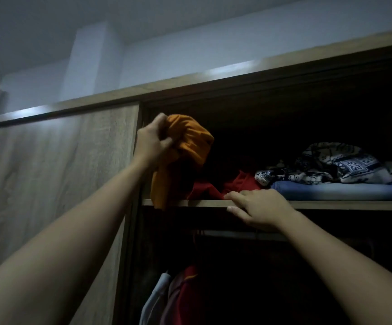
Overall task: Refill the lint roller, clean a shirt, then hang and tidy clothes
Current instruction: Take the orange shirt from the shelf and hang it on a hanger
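Nearest, from the bottom corners: two bare forearms [73,231], raised toward an open wooden wardrobe [213,83].

At the end of the left one, the left hand [153,139], fingers curled tight round a bunched orange cloth garment [188,141], held up at the left end of the upper wooden shelf [331,204]. A tail of the orange cloth hanging down past the shelf's front edge.

To the right and lower, the right hand [258,207], fingers straight and slightly spread, laid over that front edge, thumb under it, fingertips touching a crumpled red garment [225,184].

On the shelf just right of the red garment, a folded blue denim piece [342,190], lying flat, and on top of it a rumpled navy-and-white patterned cloth [335,164].

Below the shelf, a pale horizontal rail [237,235]. Under it, low down, hanging clothes in white, grey and red [180,296], too dark for detail.

Left of the opening, a light wood-grain sliding door [61,172], covering that half.

Furthest, above the wardrobe top, a pale bluish wall [213,50] and ceiling [49,24]. Back of the shelf lost in darkness.
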Tool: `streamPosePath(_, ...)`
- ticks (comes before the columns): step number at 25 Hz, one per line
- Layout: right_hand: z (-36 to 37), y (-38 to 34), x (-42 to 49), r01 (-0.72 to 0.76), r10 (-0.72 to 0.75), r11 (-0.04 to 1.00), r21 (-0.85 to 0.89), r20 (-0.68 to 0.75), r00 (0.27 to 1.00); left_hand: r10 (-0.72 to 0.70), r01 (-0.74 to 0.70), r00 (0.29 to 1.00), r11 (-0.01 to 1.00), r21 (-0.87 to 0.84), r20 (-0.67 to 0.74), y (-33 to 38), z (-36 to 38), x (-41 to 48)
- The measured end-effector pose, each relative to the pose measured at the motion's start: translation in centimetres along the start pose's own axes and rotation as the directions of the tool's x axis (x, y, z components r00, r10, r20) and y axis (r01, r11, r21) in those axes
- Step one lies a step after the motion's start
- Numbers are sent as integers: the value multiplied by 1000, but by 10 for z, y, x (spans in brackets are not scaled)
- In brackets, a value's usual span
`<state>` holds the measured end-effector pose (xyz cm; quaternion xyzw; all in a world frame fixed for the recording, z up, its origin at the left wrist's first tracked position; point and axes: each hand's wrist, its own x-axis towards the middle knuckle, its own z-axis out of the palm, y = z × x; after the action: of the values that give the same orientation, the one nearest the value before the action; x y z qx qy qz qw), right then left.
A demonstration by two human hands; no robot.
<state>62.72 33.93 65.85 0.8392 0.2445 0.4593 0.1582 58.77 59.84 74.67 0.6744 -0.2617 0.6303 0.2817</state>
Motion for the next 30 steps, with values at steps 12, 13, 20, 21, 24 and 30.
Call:
streamPosePath(12,-74,-24,29,-46,334,578,815,-185,924,-32,20,984,997,-71,-176,69,-93,39)
streamPosePath(13,-80,-31,32,-27,338,544,839,-189,922,-65,45,984,991,-125,-163,74,-100,34)
streamPosePath(20,-99,-78,25,110,318,240,965,-185,930,-348,399,916,739,-543,200,81,-133,-20)
streamPosePath(21,-98,-82,19,114,274,205,972,-168,947,-390,450,893,741,-498,226,77,-137,-32)
streamPosePath(24,-91,-87,-9,20,106,220,975,-44,993,-495,586,805,750,-307,327,55,-145,-76)
streamPosePath(30,-79,-85,-86,-340,163,373,864,299,940,-558,833,454,543,-108,695,31,-114,-184)
